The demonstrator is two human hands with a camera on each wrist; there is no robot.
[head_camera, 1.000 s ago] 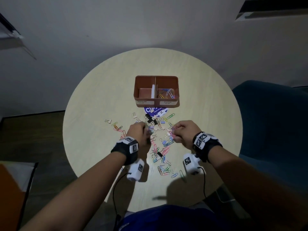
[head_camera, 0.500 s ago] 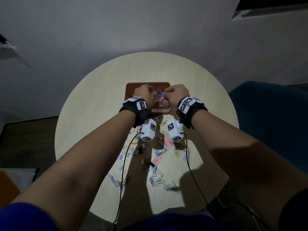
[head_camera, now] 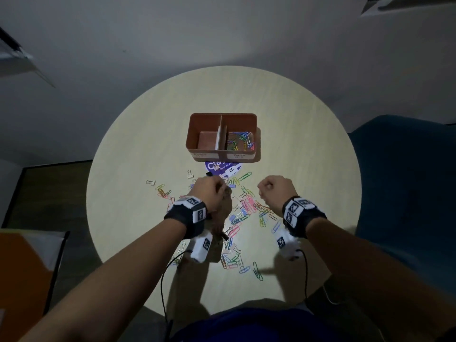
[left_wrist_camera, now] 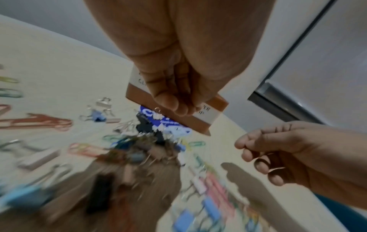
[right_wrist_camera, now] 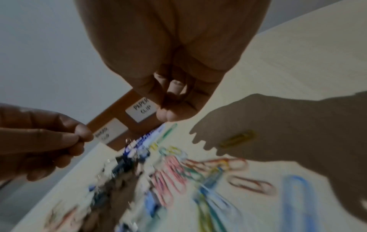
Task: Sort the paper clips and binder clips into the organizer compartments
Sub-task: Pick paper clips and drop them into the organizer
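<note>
A brown two-compartment organizer (head_camera: pixel 222 154) stands at the middle of the round table (head_camera: pixel 148 134). Its right compartment, labelled PAPER CLIP, holds several coloured paper clips (head_camera: pixel 240 141); the left one looks bare. Loose paper clips and binder clips (head_camera: pixel 244 206) lie scattered in front of it. My left hand (head_camera: pixel 217 186) hovers over the left part of the pile, fingers curled with thumb against fingertips (left_wrist_camera: pixel 178 106), and nothing shows in it. My right hand (head_camera: pixel 267 187) is a loose fist above the pile's right edge; its curled fingers (right_wrist_camera: pixel 172 109) hold nothing.
A blue round sticker (head_camera: pixel 223 167) lies under the organizer's front, with a white binder clip (head_camera: pixel 190 174) beside it. A blue chair (head_camera: pixel 407 193) stands at the right and an orange object (head_camera: pixel 19 267) at the lower left. Wrist cables hang over the near table edge.
Half a second ago both hands were over the organizer with clips in their fingers. Both have now drawn back over the pile, and more paper clips lie in the right compartment.
</note>
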